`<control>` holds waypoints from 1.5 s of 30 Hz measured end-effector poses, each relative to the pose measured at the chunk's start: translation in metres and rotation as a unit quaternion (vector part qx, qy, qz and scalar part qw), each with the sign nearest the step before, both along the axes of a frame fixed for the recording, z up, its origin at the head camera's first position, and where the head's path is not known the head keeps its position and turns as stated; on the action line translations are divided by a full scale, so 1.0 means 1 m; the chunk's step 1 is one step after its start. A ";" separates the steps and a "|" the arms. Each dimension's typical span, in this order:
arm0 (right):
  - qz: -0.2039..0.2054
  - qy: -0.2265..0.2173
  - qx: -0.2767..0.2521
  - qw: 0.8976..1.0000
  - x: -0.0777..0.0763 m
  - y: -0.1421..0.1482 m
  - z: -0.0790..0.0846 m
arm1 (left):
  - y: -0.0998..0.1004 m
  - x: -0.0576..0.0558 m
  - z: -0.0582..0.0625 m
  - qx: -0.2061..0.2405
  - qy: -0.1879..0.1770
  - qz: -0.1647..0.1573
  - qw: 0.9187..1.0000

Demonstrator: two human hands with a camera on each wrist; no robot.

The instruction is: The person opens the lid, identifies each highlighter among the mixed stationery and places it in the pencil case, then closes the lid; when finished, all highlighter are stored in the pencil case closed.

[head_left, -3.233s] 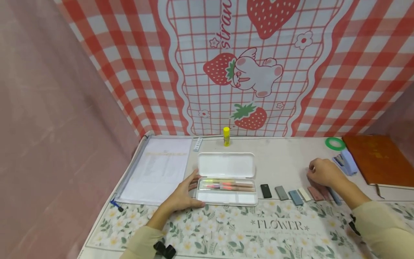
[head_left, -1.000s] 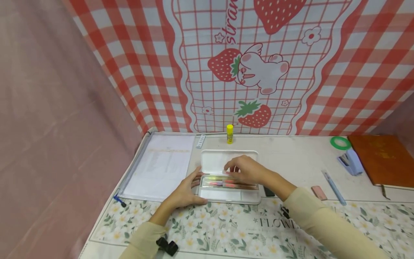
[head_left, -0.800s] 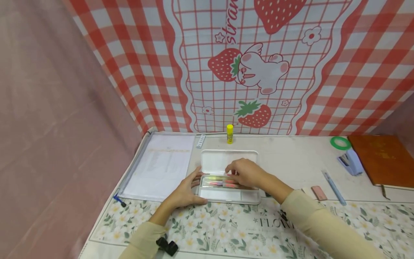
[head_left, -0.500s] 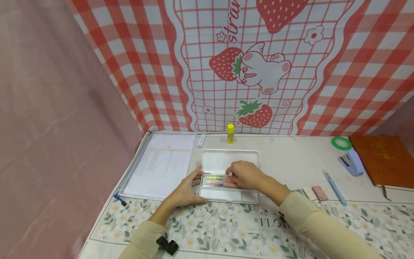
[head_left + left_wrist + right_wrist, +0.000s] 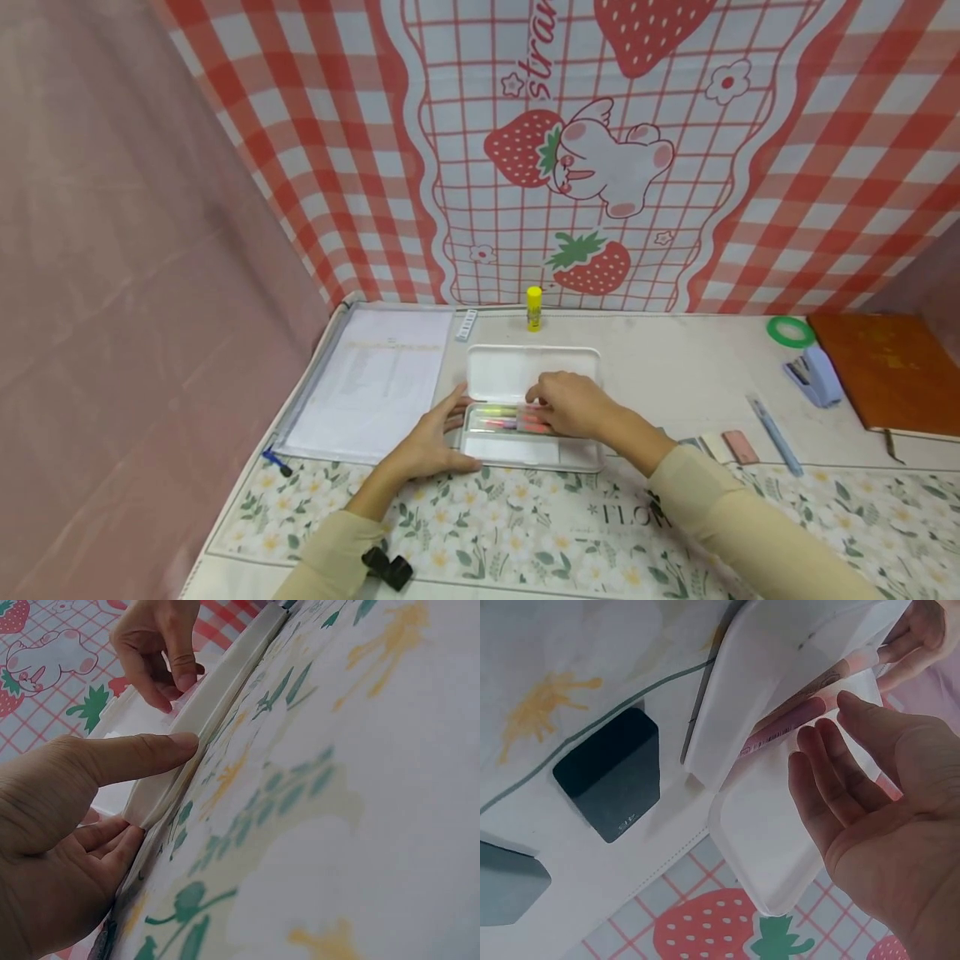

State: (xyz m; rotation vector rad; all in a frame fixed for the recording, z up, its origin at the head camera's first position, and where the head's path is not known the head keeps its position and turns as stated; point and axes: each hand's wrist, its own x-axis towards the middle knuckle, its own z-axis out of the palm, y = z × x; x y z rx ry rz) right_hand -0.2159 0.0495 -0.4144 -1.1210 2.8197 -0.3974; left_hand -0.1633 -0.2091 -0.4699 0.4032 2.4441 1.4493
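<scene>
A white pencil case (image 5: 525,454) lies with its lid (image 5: 498,373) raised, and coloured pens (image 5: 501,424) fill its rear compartment. My left hand (image 5: 429,442) holds the left end of the case, thumb along the front edge and fingers at the side and back. My right hand (image 5: 573,404) reaches over the rear compartment from the right. In the right wrist view, its thumb and fingertips pinch the end of a pink pen (image 5: 791,724). From the head view, the right hand hides the pens' right ends.
Right of the case are a black eraser (image 5: 611,776), a white eraser (image 5: 716,448), a pink eraser (image 5: 741,447) and a blue pen (image 5: 776,437). Farther right are a stapler (image 5: 816,379), green tape (image 5: 791,332) and brown notebook (image 5: 892,367). A glue stick (image 5: 534,310) and paper folder (image 5: 375,383) stand behind and left.
The right hand has come from beside the blue pen at the right to the case, then lowered slightly into its rear compartment. The left hand has stayed on the case's left end.
</scene>
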 end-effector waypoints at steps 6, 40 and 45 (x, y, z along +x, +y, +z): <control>-0.021 -0.004 -0.015 1.000 0.000 0.013 0.011 | 0.000 0.000 -0.001 0.003 0.005 -0.004 1.000; -0.318 -0.051 0.003 0.947 0.008 0.268 -0.004 | 0.000 0.004 0.003 0.007 0.010 -0.007 1.000; -0.313 -0.049 0.011 0.948 0.009 0.268 -0.011 | 0.000 0.002 0.000 0.010 0.014 -0.005 1.000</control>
